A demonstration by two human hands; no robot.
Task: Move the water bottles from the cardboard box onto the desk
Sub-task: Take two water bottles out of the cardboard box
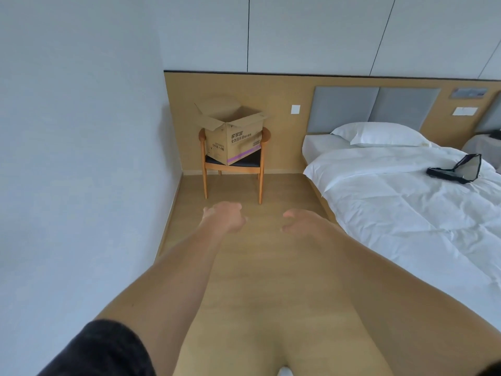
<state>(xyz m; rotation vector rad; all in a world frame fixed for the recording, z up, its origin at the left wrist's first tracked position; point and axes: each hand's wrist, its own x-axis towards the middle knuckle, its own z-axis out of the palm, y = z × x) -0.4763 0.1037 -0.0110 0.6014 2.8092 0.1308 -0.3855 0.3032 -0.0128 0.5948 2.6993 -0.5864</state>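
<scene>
A brown cardboard box (233, 139) with its flaps up stands on a wooden chair (232, 164) in the far corner against the wood wall panel. Its inside is hidden, so no water bottles show. No desk is in view. Both my arms reach forward over the floor, well short of the chair. My left hand (225, 215) is empty with loosely curled fingers. My right hand (301, 221) is also empty, its fingers hanging loosely curled.
A bed (406, 202) with white bedding and a pillow (379, 134) fills the right side, with a black bag (461, 169) lying on it. A white wall (81, 158) runs along the left. Wood floor (257, 267) stretches between wall and bed up to the chair.
</scene>
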